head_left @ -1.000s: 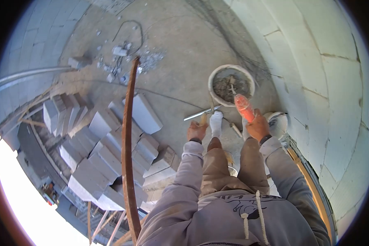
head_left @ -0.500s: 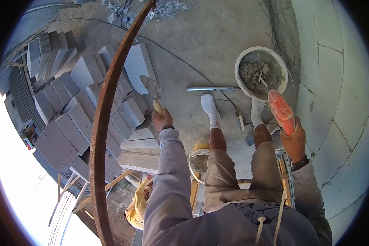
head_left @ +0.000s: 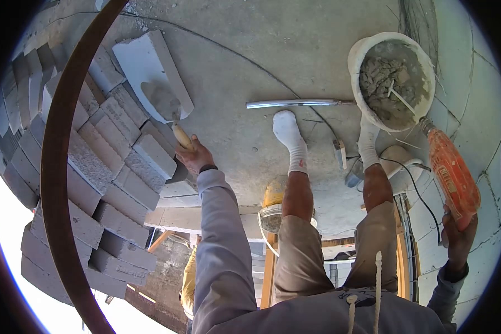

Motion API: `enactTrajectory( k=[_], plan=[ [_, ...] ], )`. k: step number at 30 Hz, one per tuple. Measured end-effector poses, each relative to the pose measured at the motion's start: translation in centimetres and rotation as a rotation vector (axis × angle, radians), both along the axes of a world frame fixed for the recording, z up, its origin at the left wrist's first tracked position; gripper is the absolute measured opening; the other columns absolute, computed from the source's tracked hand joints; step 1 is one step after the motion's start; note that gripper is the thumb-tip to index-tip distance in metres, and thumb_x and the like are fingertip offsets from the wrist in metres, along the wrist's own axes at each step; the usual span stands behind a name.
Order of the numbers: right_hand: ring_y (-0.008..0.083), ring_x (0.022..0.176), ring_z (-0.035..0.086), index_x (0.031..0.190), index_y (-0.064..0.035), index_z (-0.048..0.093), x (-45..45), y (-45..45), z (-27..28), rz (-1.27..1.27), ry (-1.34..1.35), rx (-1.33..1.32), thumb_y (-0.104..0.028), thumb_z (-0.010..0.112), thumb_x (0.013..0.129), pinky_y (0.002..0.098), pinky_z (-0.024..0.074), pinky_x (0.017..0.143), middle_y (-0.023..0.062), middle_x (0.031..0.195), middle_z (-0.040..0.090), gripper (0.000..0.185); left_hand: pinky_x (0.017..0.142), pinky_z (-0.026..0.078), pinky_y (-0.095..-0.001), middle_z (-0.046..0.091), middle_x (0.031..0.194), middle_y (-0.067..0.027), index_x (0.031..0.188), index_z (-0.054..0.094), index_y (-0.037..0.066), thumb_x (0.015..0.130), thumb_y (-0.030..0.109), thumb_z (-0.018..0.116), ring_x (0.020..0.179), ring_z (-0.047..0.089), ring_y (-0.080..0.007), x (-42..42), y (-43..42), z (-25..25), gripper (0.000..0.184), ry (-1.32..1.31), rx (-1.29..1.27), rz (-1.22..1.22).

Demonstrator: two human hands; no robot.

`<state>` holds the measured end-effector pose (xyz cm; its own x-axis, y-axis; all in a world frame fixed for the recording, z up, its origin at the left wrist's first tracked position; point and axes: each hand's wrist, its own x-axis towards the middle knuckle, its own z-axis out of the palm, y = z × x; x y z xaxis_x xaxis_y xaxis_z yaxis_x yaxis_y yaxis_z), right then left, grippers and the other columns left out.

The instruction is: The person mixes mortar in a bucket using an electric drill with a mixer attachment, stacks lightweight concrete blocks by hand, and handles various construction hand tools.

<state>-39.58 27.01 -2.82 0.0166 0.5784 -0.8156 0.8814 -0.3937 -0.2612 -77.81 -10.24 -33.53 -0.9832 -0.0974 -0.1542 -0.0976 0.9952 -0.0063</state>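
My left hand (head_left: 195,156) is closed round the wooden handle of a trowel (head_left: 182,136), whose blade lies over the end of a pale block (head_left: 156,72). At the right, my right hand (head_left: 459,231) grips an orange-red power drill (head_left: 452,175). A thin mixing rod (head_left: 403,100) runs from the drill into a round white bucket (head_left: 364,119) of lumpy grey mortar (head_left: 381,80). The rod's lower end is among the mortar.
Stacked blocks (head_left: 103,145) fill the left, crossed by a rusty bar (head_left: 55,167). A metal strip (head_left: 295,103), a cable (head_left: 250,59) and a brush (head_left: 339,153) lie on the floor. A smaller bucket (head_left: 273,211) stands below. Part of a person in yellow (head_left: 189,278) shows.
The view has shifted. My left hand has moved outward to the left with the trowel, now over the pale block. My right hand and the drill have moved away to the right of my legs.
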Motion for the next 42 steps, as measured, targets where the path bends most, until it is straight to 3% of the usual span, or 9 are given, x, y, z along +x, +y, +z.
enactTrajectory(
  k=[8, 12, 14, 16, 17, 18, 20, 30, 42],
  plan=[
    [0.0068, 0.064, 0.05, 0.109, 0.0007, 0.052, -0.9, 0.2, 0.4, 0.035, 0.0, -0.115, 0.0, 0.056, 0.072, 0.019, 0.0378, 0.048, 0.0033, 0.091, 0.057, 0.037, 0.092, 0.039, -0.0433, 0.054, 0.115, -0.0196, 0.123, 0.049, 0.002, 0.08, 0.041, 0.064, 0.111, 0.049, -0.0345, -4.6, -2.5, -5.7, 0.06, 0.125, 0.008, -0.288],
    [0.0151, 0.1, 0.055, 0.119, 0.0018, 0.049, -1.5, -1.7, -0.9, -0.107, 0.264, 0.067, 0.001, 0.057, 0.072, 0.0276, 0.0412, 0.089, 0.0081, 0.11, 0.059, 0.048, 0.095, 0.038, -0.0407, 0.053, 0.121, -0.0225, 0.12, 0.052, -0.002, 0.084, 0.05, 0.056, 0.112, 0.05, -0.0336, 2.3, 4.2, -0.5, 0.064, -0.391, 0.396, -0.022],
    [0.0146, 0.099, 0.056, 0.122, 0.0015, 0.046, -0.9, -2.3, -1.3, -0.132, 0.323, 0.082, 0.0, 0.06, 0.069, 0.0274, 0.043, 0.086, 0.0102, 0.111, 0.06, 0.055, 0.095, 0.038, -0.0383, 0.057, 0.113, -0.0223, 0.118, 0.054, -0.003, 0.087, 0.052, 0.05, 0.108, 0.053, -0.0322, 9.3, 5.1, -1.6, 0.063, -0.601, 0.512, -0.044],
    [0.024, 0.095, 0.061, 0.117, 0.0023, 0.047, 0.0, -3.6, -2.2, -0.027, 0.369, 0.269, -0.005, 0.063, 0.067, 0.0318, 0.0463, 0.083, 0.0163, 0.103, 0.062, 0.053, 0.085, 0.044, -0.0342, 0.061, 0.105, -0.0227, 0.115, 0.057, -0.002, 0.088, 0.055, 0.046, 0.101, 0.057, -0.0267, 16.4, 11.5, 4.8, 0.065, -1.023, 0.572, -0.256],
    [0.0304, 0.092, 0.062, 0.114, 0.0024, 0.047, 0.3, -3.8, -2.0, 0.08, 0.251, 0.261, -0.007, 0.064, 0.066, 0.0357, 0.0475, 0.081, 0.0201, 0.099, 0.062, 0.052, 0.081, 0.046, -0.0344, 0.062, 0.103, -0.02, 0.114, 0.059, 0.0, 0.085, 0.062, 0.044, 0.099, 0.057, -0.0249, 19.3, 17.3, 11.2, 0.07, -1.159, 0.655, 0.31],
    [0.0368, 0.089, 0.062, 0.112, 0.0024, 0.046, 0.6, -3.9, -1.7, 0.179, 0.131, 0.255, -0.009, 0.064, 0.065, 0.0396, 0.0486, 0.079, 0.0238, 0.095, 0.062, 0.051, 0.095, 0.035, -0.0547, 0.049, 0.127, -0.0185, 0.134, 0.039, 0.005, 0.077, 0.071, 0.048, 0.116, 0.048, -0.0327, 21.3, 21.0, 15.3, 0.088, -1.358, 0.712, 0.445],
    [0.0411, 0.086, 0.06, 0.11, 0.002, 0.045, 0.5, -3.6, -0.8, 0.256, 0.076, 0.22, -0.009, 0.064, 0.065, 0.0436, 0.0482, 0.076, 0.0257, 0.09, 0.061, 0.05, 0.094, 0.036, -0.0557, 0.05, 0.125, -0.0196, 0.134, 0.037, 0.004, 0.08, 0.07, 0.044, 0.114, 0.048, -0.0345, 24.8, 26.9, 21.4, 0.086, -1.495, 0.819, 0.588],
    [0.0409, 0.084, 0.059, 0.105, 0.0001, 0.042, 5.0, -3.0, -0.9, 0.395, 0.163, 0.214, -0.009, 0.064, 0.065, 0.0463, 0.0477, 0.072, 0.0211, 0.089, 0.059, 0.047, 0.065, 0.052, -0.0344, 0.059, 0.087, -0.0055, 0.099, 0.058, 0.008, 0.086, 0.029, 0.062, 0.069, 0.059, -0.0201, 31.2, 32.7, 17.4, 0.025, -1.649, 1.091, 0.848],
    [0.0377, 0.084, 0.06, 0.104, -0.0001, 0.043, 6.8, -0.3, -0.8, 0.611, 0.182, 0.241, -0.01, 0.062, 0.062, 0.0451, 0.049, 0.071, 0.0191, 0.089, 0.059, 0.047, 0.074, 0.05, -0.0338, 0.059, 0.086, -0.0092, 0.097, 0.054, 0.004, 0.085, 0.016, 0.051, 0.077, 0.058, -0.0218, 32.5, 32.3, 17.0, 0.017, -1.633, 1.247, 0.714]
  ],
)
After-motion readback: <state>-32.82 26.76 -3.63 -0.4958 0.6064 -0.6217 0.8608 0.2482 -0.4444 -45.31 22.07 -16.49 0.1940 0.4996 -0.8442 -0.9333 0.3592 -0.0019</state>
